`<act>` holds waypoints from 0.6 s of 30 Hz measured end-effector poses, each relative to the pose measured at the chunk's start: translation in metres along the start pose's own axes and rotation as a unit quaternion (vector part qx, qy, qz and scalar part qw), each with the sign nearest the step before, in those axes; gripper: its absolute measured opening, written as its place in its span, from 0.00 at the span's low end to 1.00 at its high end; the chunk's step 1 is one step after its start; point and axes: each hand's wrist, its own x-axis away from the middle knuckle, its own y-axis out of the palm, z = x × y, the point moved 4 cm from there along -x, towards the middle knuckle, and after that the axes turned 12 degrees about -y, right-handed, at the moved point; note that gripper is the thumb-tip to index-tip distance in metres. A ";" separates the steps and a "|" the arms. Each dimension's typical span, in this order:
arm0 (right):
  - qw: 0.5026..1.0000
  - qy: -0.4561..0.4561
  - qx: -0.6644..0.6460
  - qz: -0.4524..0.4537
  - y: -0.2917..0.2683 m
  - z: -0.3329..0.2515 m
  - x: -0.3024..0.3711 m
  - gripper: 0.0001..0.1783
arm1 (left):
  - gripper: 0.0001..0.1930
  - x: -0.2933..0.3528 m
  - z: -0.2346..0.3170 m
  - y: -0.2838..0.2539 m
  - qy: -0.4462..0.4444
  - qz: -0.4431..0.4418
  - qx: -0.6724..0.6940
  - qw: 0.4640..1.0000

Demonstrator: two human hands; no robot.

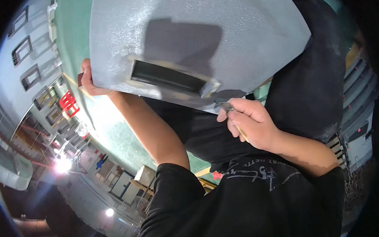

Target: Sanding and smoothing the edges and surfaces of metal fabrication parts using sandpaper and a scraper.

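Two hands, left hand (87,78) gripping panel (192,39) edge

We see a grey speckled panel (192,31) with a dark slot (166,78) edged in beige, just above our fingers; our sleeves (236,203) are black with pale lettering.

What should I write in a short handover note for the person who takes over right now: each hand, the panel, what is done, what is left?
Left hand: grips the left edge of the grey panel and steadies it.
Right hand: closed on a small tool with a metal tip, its tip at the panel's lower edge, just right of the rectangular recess.
Panel: held up in front of the person, above the dark-clothed lap.
Done: pale filler-like patches show around the recess rim.
Left: probably the edge near the tool tip; how much remains cannot be told.
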 end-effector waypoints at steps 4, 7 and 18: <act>0.999 -0.010 -0.032 0.007 0.000 -0.005 -0.003 0.13 | 0.08 0.004 0.009 0.012 -0.010 -0.015 -0.001 1.000; 0.999 0.008 -0.036 -0.002 0.002 -0.005 -0.006 0.12 | 0.10 -0.005 0.010 0.011 -0.002 -0.066 -0.001 0.998; 0.999 0.000 0.033 -0.040 0.000 0.003 -0.005 0.15 | 0.09 -0.013 -0.010 0.013 0.000 -0.037 0.070 0.997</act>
